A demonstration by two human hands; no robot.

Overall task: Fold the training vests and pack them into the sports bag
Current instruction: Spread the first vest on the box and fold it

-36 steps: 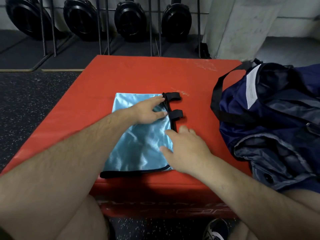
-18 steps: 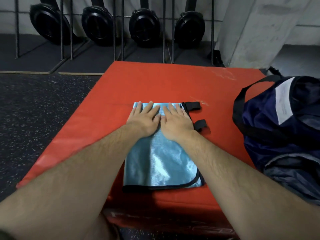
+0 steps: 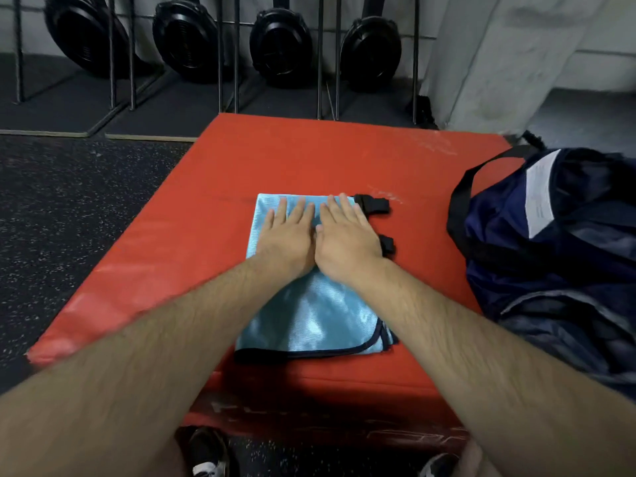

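While left hand (image 3: 289, 237) and right hand (image 3: 347, 244) pressed flat, gripping nothing, smoothing the folded vest (image 3: 309, 321), next step likely needed lifting it into the bag (image 3: 550, 256) to their right.

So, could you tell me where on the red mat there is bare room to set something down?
The red mat is bare from the folded blue vest to its far edge, and in the strip left of the vest. Right is tight: black straps, then the navy sports bag.

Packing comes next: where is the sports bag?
In the head view, the navy sports bag lies at the right edge of the red mat, right of the folded blue vest.
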